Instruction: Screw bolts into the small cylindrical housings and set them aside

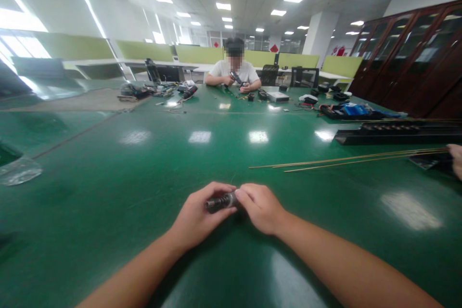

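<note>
A dark metal cylindrical part (218, 202) with a narrow stepped end lies between my hands, just above the green table (151, 178). Its narrow end points left; I cannot make out its exact kind. My left hand (198, 211) curves around it, thumb on the near side and fingers on the far side. Closed over the right end is my right hand (263, 208), its thumb pressed on top and covering that part.
Thin brass-coloured rods (325, 160) reach in from the right, near another person's hand (456, 159). Behind them lies a long black channel (382, 134). Across the table a person (233, 70) handles a dark tool. Loose parts and tools (162, 90) sit along the far side.
</note>
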A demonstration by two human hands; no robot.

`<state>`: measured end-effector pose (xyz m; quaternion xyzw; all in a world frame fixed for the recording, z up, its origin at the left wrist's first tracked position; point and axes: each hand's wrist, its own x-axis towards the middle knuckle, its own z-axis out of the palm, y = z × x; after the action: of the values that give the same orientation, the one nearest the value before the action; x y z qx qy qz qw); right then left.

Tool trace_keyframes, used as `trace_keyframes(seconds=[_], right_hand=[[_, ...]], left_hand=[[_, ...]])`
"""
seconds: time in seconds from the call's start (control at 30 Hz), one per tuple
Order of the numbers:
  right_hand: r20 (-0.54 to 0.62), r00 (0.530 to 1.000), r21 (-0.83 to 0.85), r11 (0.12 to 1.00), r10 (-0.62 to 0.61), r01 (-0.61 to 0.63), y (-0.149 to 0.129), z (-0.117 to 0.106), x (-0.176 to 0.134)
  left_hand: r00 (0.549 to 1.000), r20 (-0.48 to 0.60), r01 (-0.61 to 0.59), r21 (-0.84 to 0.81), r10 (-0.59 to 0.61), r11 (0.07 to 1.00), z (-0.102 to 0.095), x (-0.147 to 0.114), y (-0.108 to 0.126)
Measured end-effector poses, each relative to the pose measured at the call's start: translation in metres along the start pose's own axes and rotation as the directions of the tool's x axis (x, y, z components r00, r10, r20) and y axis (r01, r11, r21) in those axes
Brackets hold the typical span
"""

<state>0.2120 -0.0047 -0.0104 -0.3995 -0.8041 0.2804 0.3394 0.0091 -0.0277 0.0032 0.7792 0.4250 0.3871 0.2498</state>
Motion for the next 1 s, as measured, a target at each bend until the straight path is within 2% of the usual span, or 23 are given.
trace_keyframes(seconds=[0.2, 0.3, 0.4, 0.63, 0.83, 1.0], right_hand=[[-0.011, 1.000, -0.020, 1.000, 0.001, -0.002, 0.000, 0.000, 0.000], [-0.047, 0.999, -0.011, 1.000, 0.009, -0.010, 0.000, 0.000, 0.001], [-0.095, 0.995, 0.011, 1.000, 0.020, -0.019, 0.000, -0.001, 0.001], [-0.209, 0.977, 0.173, 0.985, 0.034, 0.002, 0.000, -0.002, 0.000], [-0.215, 0.972, 0.194, 0.980, 0.096, -0.054, 0.002, 0.003, -0.002], [-0.212, 0.976, 0.101, 0.994, 0.056, -0.036, 0.002, 0.005, -0.003]], left_hand=[[0.993, -0.038, -0.112, 0.067, 0.114, 0.991, 0.000, 0.001, -0.002], [0.990, -0.043, -0.130, 0.100, 0.135, 0.986, -0.001, 0.002, -0.004], [0.994, -0.052, -0.089, 0.110, 0.096, 0.990, 0.000, 0.002, -0.007], [0.992, -0.058, 0.121, 0.146, -0.113, 0.982, 0.001, 0.004, -0.015], [0.999, -0.030, 0.047, 0.207, -0.041, 0.977, -0.003, 0.005, -0.017], [1.000, 0.009, 0.009, 0.199, -0.011, 0.980, -0.003, 0.007, -0.014]])
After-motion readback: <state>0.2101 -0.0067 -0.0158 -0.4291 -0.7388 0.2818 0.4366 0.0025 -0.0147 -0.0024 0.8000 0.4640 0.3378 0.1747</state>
